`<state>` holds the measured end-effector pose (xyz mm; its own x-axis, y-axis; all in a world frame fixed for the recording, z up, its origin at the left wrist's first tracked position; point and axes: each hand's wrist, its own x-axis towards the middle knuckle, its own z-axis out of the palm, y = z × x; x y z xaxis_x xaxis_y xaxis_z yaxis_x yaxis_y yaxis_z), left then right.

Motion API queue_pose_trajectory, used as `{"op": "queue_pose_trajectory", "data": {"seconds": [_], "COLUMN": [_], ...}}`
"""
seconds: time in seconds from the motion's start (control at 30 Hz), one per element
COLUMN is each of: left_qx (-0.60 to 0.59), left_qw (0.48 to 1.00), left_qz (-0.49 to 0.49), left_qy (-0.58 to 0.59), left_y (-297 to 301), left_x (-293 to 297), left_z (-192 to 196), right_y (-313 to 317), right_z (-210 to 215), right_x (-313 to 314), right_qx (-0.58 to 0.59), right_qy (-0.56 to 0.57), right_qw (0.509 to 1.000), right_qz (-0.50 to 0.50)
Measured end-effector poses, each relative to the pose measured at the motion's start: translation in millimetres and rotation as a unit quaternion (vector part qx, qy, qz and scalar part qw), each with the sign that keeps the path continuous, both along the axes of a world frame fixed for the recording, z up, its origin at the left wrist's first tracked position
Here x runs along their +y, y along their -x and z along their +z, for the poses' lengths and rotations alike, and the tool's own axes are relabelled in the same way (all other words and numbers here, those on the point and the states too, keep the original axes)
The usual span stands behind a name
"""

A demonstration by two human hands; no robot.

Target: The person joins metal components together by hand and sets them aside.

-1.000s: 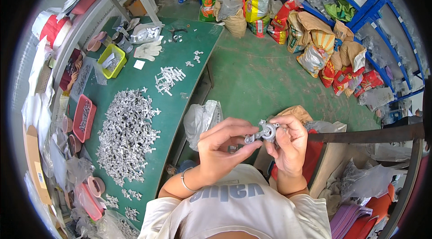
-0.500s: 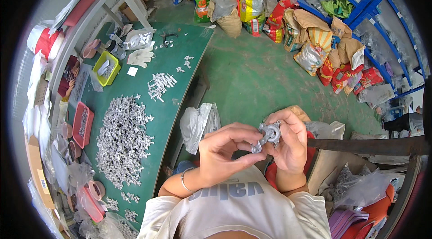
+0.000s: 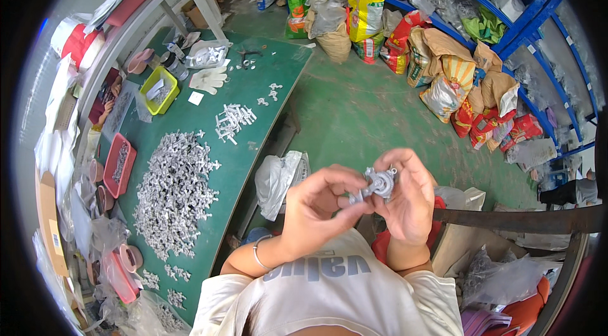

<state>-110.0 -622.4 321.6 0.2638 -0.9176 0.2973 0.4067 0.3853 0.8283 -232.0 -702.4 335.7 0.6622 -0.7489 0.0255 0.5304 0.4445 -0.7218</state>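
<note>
Between my two hands, in front of my chest, is a small grey cast metal part (image 3: 379,184) with a round ring-like body and a narrower arm. My left hand (image 3: 326,206) pinches the arm's end between thumb and fingers. My right hand (image 3: 408,196) grips the rounded body from the other side, its fingers curled over the top. To my left, a large heap of similar small grey metal parts (image 3: 174,196) covers much of the green table (image 3: 253,92). A smaller pile of pale elongated parts (image 3: 233,122) lies beyond it.
A yellow basket (image 3: 166,103), a red tray (image 3: 128,174) and a white glove (image 3: 209,80) are on the table. Filled sacks (image 3: 366,10) line the blue shelving (image 3: 532,10). A plastic bag (image 3: 275,184) is beside the table edge; a dark metal bar (image 3: 519,219) is at my right.
The view has shifted slightly. My hands have turned the metal part a little, and the right fingers have lifted and opened somewhat around it.
</note>
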Motion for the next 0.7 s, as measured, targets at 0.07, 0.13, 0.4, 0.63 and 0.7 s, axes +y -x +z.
{"op": "queue_pose_trajectory", "data": {"seconds": [0.07,0.13,0.4,0.63,0.7], "left_qx": [0.118,0.148,0.185,0.09,0.074], "left_qw": [0.99,0.983,0.978,0.986,0.987], "left_qz": [-0.032,-0.038,0.065,0.119,0.12], "left_qy": [-0.075,-0.102,-0.073,-0.078,-0.078], "left_y": [-3.4,-6.6,-7.0,0.9,2.2], "left_x": [-2.6,-4.2,-6.6,-14.6,-17.0], "left_z": [1.2,-3.3,-13.9,-13.6,-14.5], "right_y": [-1.9,-3.3,-12.8,-14.3,-12.6], "right_z": [-5.3,-7.6,-13.3,-15.5,-13.5], "right_x": [-10.9,-15.0,-14.5,-18.4,-20.6], "right_qx": [-0.056,-0.112,-0.032,-0.01,-0.024], "right_qy": [-0.002,-0.005,0.079,0.102,0.072], "right_qw": [0.998,0.993,0.996,0.994,0.997], "right_qz": [0.012,0.026,0.018,0.03,0.033]}}
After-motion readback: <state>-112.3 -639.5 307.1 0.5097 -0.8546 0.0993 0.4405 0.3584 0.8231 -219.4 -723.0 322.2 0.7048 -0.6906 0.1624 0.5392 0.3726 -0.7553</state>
